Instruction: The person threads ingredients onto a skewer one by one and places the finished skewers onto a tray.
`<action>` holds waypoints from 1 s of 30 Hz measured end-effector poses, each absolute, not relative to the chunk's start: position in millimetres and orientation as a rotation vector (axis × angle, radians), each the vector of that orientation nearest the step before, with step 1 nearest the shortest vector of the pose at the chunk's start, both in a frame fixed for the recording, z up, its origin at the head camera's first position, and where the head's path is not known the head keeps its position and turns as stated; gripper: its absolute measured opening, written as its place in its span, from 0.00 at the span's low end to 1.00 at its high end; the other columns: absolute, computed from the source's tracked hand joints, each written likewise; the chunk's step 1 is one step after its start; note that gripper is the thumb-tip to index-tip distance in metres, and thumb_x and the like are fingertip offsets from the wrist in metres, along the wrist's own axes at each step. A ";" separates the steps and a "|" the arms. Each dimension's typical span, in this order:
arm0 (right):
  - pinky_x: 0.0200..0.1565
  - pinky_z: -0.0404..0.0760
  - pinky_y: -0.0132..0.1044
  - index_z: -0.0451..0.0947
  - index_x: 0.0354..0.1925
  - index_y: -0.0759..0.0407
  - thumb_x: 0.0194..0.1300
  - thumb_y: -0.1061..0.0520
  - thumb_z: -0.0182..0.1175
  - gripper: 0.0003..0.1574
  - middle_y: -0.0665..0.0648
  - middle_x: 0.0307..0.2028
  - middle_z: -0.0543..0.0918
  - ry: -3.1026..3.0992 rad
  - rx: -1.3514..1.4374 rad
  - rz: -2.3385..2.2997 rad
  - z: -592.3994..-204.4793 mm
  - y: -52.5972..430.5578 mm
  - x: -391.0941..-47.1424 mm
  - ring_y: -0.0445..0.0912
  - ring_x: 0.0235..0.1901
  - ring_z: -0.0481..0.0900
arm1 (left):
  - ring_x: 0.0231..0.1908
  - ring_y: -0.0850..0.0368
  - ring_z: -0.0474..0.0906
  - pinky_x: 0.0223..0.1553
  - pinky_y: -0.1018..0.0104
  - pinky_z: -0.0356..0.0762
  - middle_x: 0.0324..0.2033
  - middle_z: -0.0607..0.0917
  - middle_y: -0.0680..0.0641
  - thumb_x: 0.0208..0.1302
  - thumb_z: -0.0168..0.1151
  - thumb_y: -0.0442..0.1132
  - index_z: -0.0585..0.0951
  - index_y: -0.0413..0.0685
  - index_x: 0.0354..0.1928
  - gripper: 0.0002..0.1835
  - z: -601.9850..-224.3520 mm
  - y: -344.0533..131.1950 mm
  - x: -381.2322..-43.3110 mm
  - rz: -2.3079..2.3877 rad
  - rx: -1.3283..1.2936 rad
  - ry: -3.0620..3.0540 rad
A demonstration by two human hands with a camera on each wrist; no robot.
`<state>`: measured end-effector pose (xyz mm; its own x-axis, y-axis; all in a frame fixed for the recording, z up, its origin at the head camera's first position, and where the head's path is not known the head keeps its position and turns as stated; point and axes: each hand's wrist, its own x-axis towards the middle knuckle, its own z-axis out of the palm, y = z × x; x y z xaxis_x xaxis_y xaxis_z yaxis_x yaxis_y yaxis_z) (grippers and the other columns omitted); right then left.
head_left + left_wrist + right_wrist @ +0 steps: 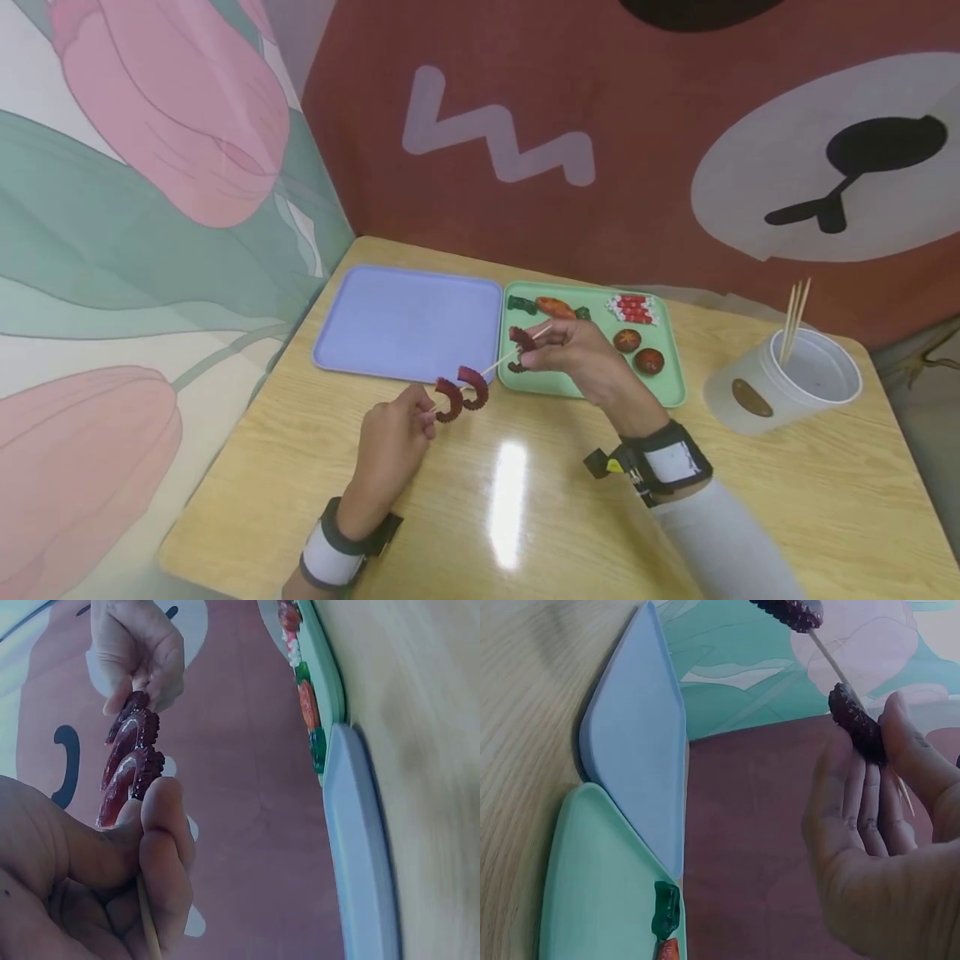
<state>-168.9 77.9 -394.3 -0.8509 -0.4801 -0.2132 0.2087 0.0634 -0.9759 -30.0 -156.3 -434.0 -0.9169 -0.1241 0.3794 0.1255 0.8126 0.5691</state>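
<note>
A thin wooden skewer slants over the table between both hands. My left hand pinches it near its lower end, thumb against curled fingers; the tail of the skewer sticks out below in the left wrist view. Two dark red curled tentacle pieces with ridged edges sit on the skewer close to that hand. Farther up, my right hand pinches a third tentacle piece between thumb and fingers. The skewer's pointed end comes out past this piece, beside the right palm. A bare stretch of stick separates it from the other two.
A green tray under the right hand holds green pieces, an orange piece, red-and-white sticks and two brown mushroom-like caps. Left of it lies a lavender-blue tray. A white tub with several skewers stands at right.
</note>
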 end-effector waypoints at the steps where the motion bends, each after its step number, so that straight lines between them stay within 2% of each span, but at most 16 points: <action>1: 0.46 0.83 0.38 0.81 0.32 0.57 0.48 0.65 0.72 0.12 0.52 0.32 0.86 1.851 -0.262 -1.849 -394.6 77.5 -168.3 0.46 0.38 0.83 | 0.15 0.61 0.75 0.20 0.63 0.75 0.14 0.82 0.53 0.44 0.66 0.22 0.78 0.46 0.23 0.12 -433.6 -156.1 -30.2 -0.845 0.005 -2.595; 10: 0.47 0.83 0.41 0.80 0.35 0.59 0.49 0.64 0.72 0.13 0.53 0.33 0.87 1.823 -0.212 -1.843 -397.1 78.3 -168.8 0.46 0.37 0.85 | 0.14 0.60 0.71 0.18 0.62 0.72 0.14 0.81 0.51 0.44 0.67 0.23 0.77 0.47 0.22 0.12 -429.5 -153.2 -32.3 -0.806 0.051 -2.600; 14: 0.48 0.82 0.41 0.80 0.35 0.61 0.47 0.63 0.73 0.15 0.54 0.32 0.87 1.852 -0.192 -1.840 -397.0 80.3 -169.0 0.47 0.38 0.85 | 0.16 0.59 0.74 0.19 0.62 0.73 0.15 0.82 0.50 0.43 0.67 0.22 0.77 0.46 0.21 0.12 -426.8 -151.1 -35.6 -0.852 0.061 -2.597; 18: 0.48 0.83 0.42 0.78 0.40 0.64 0.46 0.61 0.74 0.21 0.55 0.34 0.87 1.868 -0.189 -1.822 -395.4 82.1 -169.0 0.48 0.41 0.85 | 0.17 0.58 0.77 0.20 0.63 0.74 0.16 0.84 0.50 0.40 0.68 0.22 0.77 0.47 0.21 0.14 -427.2 -148.3 -36.9 -0.880 0.080 -2.607; 21: 0.49 0.82 0.43 0.77 0.44 0.68 0.50 0.60 0.72 0.23 0.57 0.37 0.86 1.864 -0.213 -1.843 -393.4 84.3 -170.3 0.48 0.42 0.84 | 0.15 0.58 0.75 0.18 0.62 0.72 0.15 0.83 0.49 0.43 0.69 0.25 0.77 0.47 0.22 0.12 -428.6 -145.6 -38.2 -0.798 0.050 -2.611; 26: 0.51 0.81 0.47 0.80 0.41 0.68 0.59 0.58 0.66 0.16 0.59 0.43 0.83 1.806 -0.251 -1.938 -392.6 88.3 -170.7 0.49 0.46 0.83 | 0.11 0.57 0.72 0.14 0.61 0.70 0.14 0.83 0.49 0.47 0.70 0.29 0.77 0.46 0.24 0.10 -427.4 -142.2 -37.8 -0.646 0.001 -2.595; 30: 0.48 0.83 0.48 0.82 0.38 0.66 0.59 0.57 0.66 0.12 0.59 0.44 0.82 1.827 -0.264 -1.967 -394.4 87.5 -167.2 0.49 0.43 0.84 | 0.12 0.58 0.72 0.15 0.61 0.71 0.15 0.83 0.49 0.45 0.70 0.27 0.77 0.46 0.23 0.11 -425.3 -141.2 -35.9 -0.655 0.005 -2.604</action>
<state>-167.2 87.5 -394.4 -0.8847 -0.4397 -0.1551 0.1870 -0.0298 -0.9819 -35.9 -141.2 -425.3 -0.8976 -0.1111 0.4265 0.1038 0.8872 0.4495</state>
